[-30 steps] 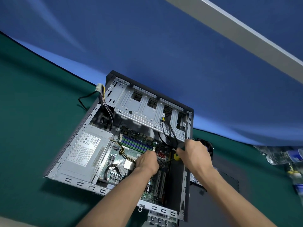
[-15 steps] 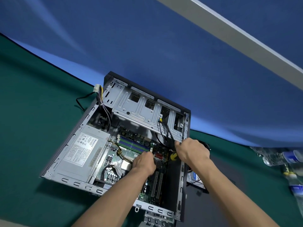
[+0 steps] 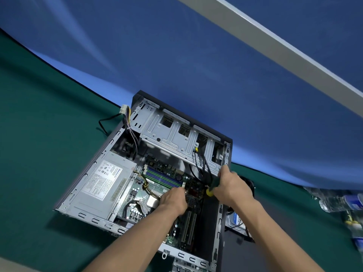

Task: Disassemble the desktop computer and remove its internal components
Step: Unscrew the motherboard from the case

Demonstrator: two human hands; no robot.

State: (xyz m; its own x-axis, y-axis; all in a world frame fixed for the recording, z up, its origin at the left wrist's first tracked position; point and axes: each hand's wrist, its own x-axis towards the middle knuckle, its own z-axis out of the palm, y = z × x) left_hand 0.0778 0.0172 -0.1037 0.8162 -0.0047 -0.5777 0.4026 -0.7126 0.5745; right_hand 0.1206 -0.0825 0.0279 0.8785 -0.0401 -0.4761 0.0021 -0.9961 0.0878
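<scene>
Case point(image 3: 225, 222) lies on its side on the green table point(image 3: 39, 154), side panel off, insides exposed. Still in place: PSU point(image 3: 104, 185) at the left, board point(image 3: 167, 185) in the middle, cables point(image 3: 202, 165) hanging down from the drive cage point(image 3: 176, 136). Cage bays look empty. Heatsink seems gone, bare chip showing near the left hand point(image 3: 173, 200), though that's a guess. Already out, by the look of it: a drive point(image 3: 235, 220) and a fan point(image 3: 248, 182) lying just beside the case on the right.

Right hand point(image 3: 231, 187) is wrapped around a green-yellow screwdriver point(image 3: 211, 188), tip down toward the board; the tip itself is hidden. Left hand rests knuckles-up on the board, fingers curled under; can't tell whether it's pinching anything.

Judgement: roughly midway. Board screws appear to be the step in hand; board, PSU and cables remain to be pulled.
</scene>
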